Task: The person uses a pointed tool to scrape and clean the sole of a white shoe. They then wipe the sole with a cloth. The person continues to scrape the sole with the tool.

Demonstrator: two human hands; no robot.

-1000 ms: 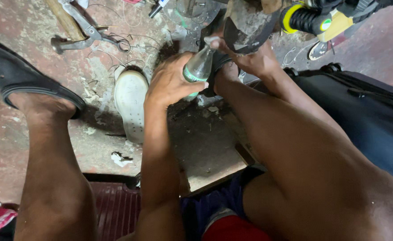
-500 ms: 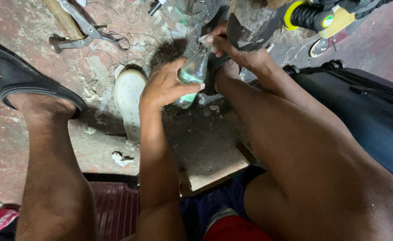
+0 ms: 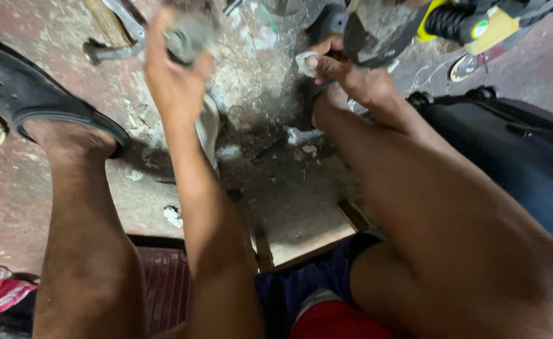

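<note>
Single head view, steep downward, close over own legs, hands, dirty floor.

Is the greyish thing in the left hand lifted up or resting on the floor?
Lifted. The left hand grips the blurred grey object raised above the stained floor, with nothing under it. What the object is cannot be told through the blur.

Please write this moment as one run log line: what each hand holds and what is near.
left hand: raised, grips blurred grey object | right hand: pinches small pale piece | near: pliers, black sandal
</note>
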